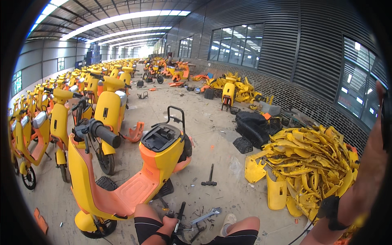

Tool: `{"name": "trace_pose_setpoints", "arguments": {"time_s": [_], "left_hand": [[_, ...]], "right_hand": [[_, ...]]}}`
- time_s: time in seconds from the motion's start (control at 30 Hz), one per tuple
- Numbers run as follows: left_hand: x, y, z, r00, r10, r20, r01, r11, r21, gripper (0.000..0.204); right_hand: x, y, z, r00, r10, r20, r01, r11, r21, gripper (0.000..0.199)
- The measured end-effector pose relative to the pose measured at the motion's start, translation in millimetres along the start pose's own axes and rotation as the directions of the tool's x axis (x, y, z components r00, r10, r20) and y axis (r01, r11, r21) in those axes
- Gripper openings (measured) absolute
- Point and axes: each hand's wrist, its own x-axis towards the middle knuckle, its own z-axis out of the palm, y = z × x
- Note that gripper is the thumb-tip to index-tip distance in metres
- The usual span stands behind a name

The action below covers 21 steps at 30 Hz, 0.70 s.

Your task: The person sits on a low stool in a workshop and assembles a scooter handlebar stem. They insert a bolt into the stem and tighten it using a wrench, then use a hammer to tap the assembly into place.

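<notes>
My left hand is low in the middle, between my knees, closed around a tool with a black handle and a silver shaft. The tool's exact kind is hard to make out. My right forearm rises along the right rim with a dark band at the wrist. My right hand is raised at the picture's edge, its fingers mostly cut off and dark. Just left of my knees stands a yellow and orange scooter, with a black grip, an open compartment where a seat would be, and a black rear rack.
An adjustable wrench and a hammer lie on the concrete floor among small scraps. Yellow panels form a big pile at right, beside black baskets. Rows of yellow scooters fill the left. Orange parts lie about.
</notes>
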Motion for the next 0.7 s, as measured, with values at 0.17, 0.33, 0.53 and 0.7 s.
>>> {"name": "trace_pose_setpoints", "arguments": {"time_s": [0.17,0.33,0.53,0.7], "left_hand": [[-20,9,-55,0.998,-0.020,-0.056,0.028,0.989,0.146,0.032],[-25,11,-38,1.000,-0.002,0.018,0.002,0.999,-0.044,0.030],[-29,30,-44,1.000,-0.010,-0.017,0.005,0.960,-0.280,0.021],[-52,111,-55,0.990,0.083,0.113,-0.040,0.941,-0.337,0.018]], "right_hand": [[-114,40,98,0.845,0.493,0.208,-0.516,0.649,0.559,0.046],[-319,18,230,0.121,0.709,0.695,-0.967,-0.072,0.243,0.023],[-428,-117,353,-0.144,0.234,0.962,-0.849,-0.529,0.002,0.029],[-451,-173,406,-0.144,-0.039,0.989,-0.853,-0.502,-0.144,0.042]]}}
